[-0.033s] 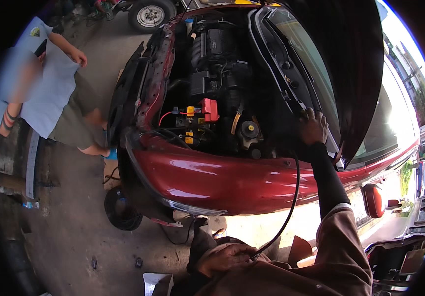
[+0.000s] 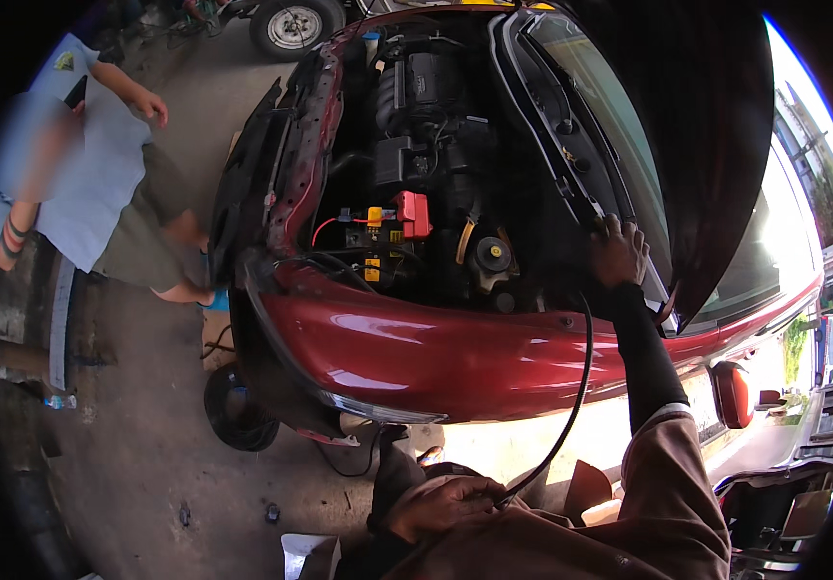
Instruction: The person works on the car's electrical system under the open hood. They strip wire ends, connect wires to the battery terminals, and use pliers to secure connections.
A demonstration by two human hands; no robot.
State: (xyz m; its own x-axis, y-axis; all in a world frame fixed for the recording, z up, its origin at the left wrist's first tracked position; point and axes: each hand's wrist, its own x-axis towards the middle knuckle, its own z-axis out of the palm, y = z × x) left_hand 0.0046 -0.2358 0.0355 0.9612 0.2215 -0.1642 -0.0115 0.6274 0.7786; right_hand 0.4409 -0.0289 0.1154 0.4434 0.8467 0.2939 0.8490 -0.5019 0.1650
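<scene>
In the head view, my left hand (image 2: 450, 503) is at the lower middle, fingers closed around a thin black cable (image 2: 571, 411) that arches up into the engine bay near its rear corner. My right hand (image 2: 619, 253) rests on the cowl at the windscreen's base, fingers bent and slightly apart. The red car's raised hood (image 2: 716, 116) stands beside it. In the bay are a dark engine (image 2: 421, 87), a battery with a red terminal cover (image 2: 414, 216) and a round-capped reservoir (image 2: 494, 253). The front fender (image 2: 436, 348) lies between my hands.
Another person (image 2: 107, 184) stands left, by the car's front. A loose wheel (image 2: 291, 29) is behind the bay, and a coiled black hose (image 2: 233, 406) lies on the concrete floor (image 2: 136, 425). A side mirror (image 2: 732, 391) juts out at the right, near more vehicle parts and clutter.
The hood's outer edge has shifted a little to the right. My right hand sits very slightly further right and lower in the picture.
</scene>
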